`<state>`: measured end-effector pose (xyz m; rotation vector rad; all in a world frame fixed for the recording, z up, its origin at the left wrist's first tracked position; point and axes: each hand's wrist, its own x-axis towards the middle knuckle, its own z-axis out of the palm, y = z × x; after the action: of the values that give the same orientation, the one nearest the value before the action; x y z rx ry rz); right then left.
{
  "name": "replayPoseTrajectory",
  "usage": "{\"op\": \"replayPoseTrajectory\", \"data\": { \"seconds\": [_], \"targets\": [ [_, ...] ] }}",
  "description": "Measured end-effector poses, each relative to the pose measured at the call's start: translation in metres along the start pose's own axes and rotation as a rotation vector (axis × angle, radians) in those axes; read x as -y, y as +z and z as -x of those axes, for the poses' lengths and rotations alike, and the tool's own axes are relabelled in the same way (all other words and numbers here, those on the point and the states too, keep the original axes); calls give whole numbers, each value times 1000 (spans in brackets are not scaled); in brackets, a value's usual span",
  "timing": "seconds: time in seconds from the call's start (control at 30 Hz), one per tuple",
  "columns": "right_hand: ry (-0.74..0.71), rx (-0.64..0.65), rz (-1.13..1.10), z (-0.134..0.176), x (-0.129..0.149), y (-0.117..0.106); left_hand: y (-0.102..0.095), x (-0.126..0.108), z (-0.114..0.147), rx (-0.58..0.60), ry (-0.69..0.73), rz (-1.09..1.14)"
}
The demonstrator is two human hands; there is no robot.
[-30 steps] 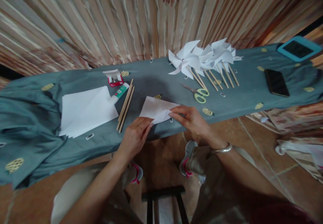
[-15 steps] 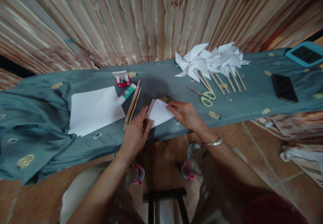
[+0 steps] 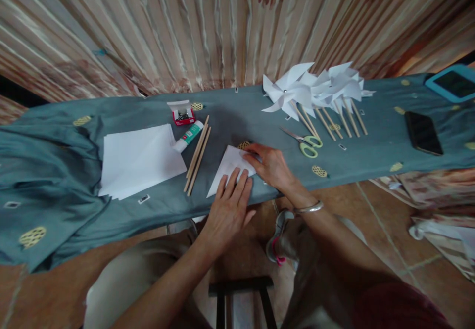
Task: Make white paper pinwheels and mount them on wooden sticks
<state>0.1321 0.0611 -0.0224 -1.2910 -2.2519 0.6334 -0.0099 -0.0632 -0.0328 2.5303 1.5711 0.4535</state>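
Observation:
A sheet of white paper, folded into a triangle, lies near the table's front edge. My left hand rests flat on its lower edge with the fingers stretched out. On the paper's right side, my right hand has its thumb and fingers closed at the upper edge; part of the paper there is hidden beneath it. Left of the folded sheet lie several wooden sticks. Scissors with green handles lie beyond my right hand, blades pointing up and left.
At left lies a stack of white paper, with a glue stick and an open red box of small metal pieces beside it. Paper pinwheels on sticks lie at the back right. A phone and blue-framed device sit far right.
My left hand has let go of the paper's left side and moved right, flattening onto its lower edge. The paper's fold now lies down as a triangle. My right hand stays at the right side.

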Motion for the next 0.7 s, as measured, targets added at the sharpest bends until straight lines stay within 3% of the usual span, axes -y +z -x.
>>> {"op": "replayPoseTrajectory", "data": {
  "seconds": [0.33,0.7],
  "targets": [
    [-221,-134,144,3,-9,13,1,4,0,23,3,-92],
    [-263,-156,176,1,-11,16,0,5,-2,70,-22,-121]
  ]
}}
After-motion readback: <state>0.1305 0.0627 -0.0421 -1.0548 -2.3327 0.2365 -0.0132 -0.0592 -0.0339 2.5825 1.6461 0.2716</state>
